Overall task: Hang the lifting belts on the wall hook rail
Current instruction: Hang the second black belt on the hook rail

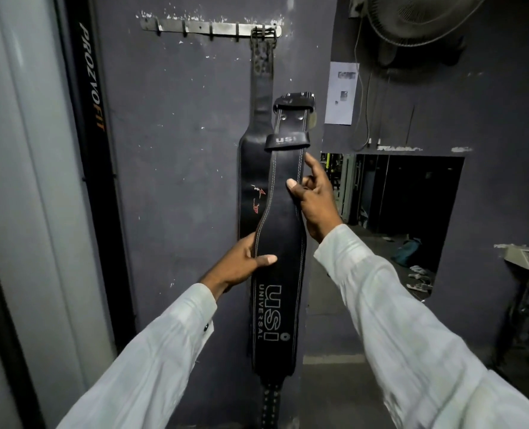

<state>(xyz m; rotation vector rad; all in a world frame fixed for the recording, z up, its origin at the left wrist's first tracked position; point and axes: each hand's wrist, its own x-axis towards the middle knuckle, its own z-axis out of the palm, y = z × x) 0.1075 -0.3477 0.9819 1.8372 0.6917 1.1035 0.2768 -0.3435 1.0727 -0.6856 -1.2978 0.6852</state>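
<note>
— Two belts?
— Yes. Hung belt (250, 168): dangles by its buckle from the right end of the hook rail (201, 27), against the wall (170, 150). USI belt (280, 230): held upright just in front, buckle up, below the rail.
— Grip?
— Clasped at the left edge by the left hand (241, 264), thumb across the face; pinched higher up by the right hand (317, 202), forefinger extended.

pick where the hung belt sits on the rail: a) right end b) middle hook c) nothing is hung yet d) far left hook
a: the hung belt hangs from the right end of the rail, and the hooks to its left are bare.
</note>
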